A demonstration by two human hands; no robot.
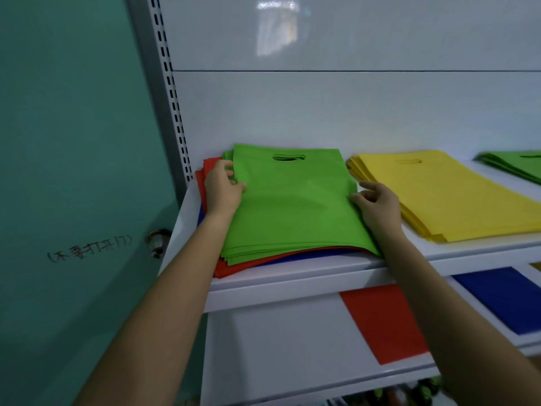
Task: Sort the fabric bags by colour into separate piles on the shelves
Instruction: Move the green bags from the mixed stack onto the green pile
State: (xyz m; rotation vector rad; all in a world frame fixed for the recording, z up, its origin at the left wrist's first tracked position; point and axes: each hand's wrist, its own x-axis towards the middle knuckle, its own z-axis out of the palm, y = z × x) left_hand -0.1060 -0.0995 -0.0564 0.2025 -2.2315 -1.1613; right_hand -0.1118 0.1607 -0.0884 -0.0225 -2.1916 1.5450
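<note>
head | left hand point(224, 186) grips left edge of green bags point(292, 200) | right hand point(376, 205) touches their right edge | green on red bags point(228, 268) and blue bags point(292, 257), upper shelf point(292, 278) | yellow bags point(445, 194) just beside | lower shelf point(278, 347): red bag point(383, 320), blue bag point(503, 297)

Green bags point(292, 200) lie flat atop red bags point(234, 266).
</note>
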